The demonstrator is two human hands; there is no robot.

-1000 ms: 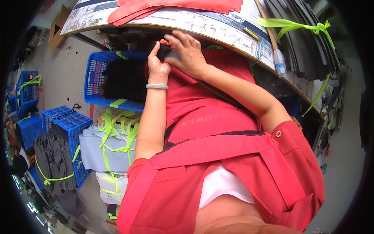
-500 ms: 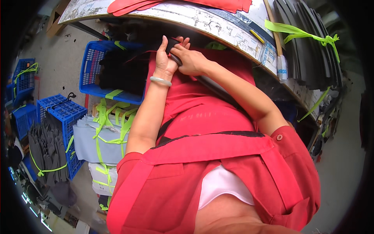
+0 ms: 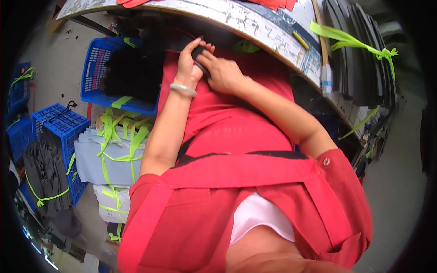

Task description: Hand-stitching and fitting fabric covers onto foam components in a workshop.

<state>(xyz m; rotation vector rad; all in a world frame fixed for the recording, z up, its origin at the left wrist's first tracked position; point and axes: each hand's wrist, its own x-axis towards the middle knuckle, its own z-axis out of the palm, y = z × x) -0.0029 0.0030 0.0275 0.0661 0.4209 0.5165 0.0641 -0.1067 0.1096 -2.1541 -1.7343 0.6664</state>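
The left hand and the right hand come together, fingers closed on a small black piece between them; its lower part is hidden by the right hand's fingers. The piece is in front of the red apron, just beside the near edge of the worn white tabletop. A pale bracelet circles the left wrist, and a blue crate with black material stands near on that side
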